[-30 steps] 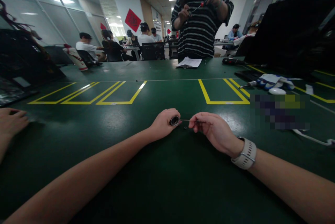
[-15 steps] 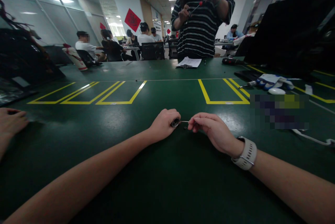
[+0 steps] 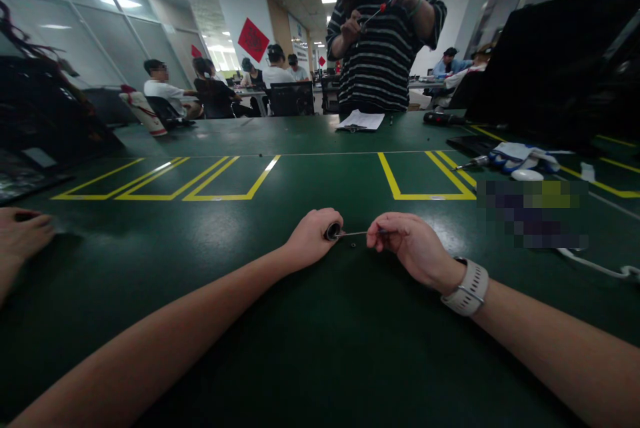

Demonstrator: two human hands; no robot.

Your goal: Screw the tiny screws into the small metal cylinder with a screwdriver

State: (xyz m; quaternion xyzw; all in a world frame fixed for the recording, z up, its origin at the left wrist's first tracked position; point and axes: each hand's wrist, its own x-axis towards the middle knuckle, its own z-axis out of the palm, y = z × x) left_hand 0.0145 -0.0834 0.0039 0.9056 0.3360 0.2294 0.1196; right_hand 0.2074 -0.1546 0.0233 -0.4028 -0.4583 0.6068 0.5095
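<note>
My left hand is closed around a dark round part whose open ring end faces me. My right hand, with a pale watch on its wrist, pinches a thin metal rod. The rod's far tip reaches the ring end of the round part. Just below the rod, a tiny dark piece lies on the green table.
Another person's hand rests at the left edge. Across the table, a person in a striped shirt stands behind a clipboard. Gloves, a screwdriver, a white mouse and a cable lie at the right.
My right hand has moved slightly right, and more of the rod shows between my hands. The round part in my left hand has turned a little.
</note>
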